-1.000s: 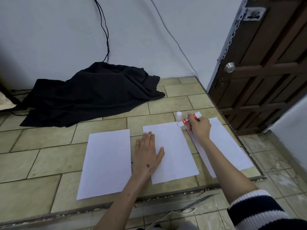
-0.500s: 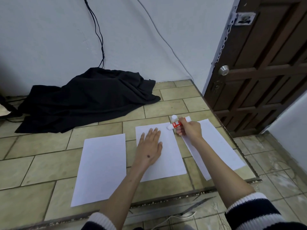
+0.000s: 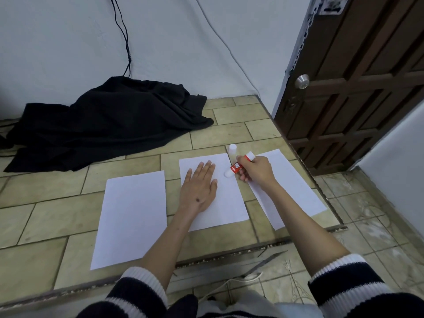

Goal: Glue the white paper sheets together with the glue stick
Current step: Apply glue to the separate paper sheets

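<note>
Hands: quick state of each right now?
Left hand: open, flat on the middle sheet.
Right hand: fingers curled round the glue stick, tip on that sheet.

Dark sleeves (image 3: 344, 292) — navy or black, hard to tell — with white-striped ribbed cuffs, pushed up both forearms.

Your left hand (image 3: 199, 190) lies flat on the middle sheet (image 3: 227, 203); just right of it, your right hand (image 3: 257, 169) grips the glue stick (image 3: 237, 166), tip touching that sheet.
</note>
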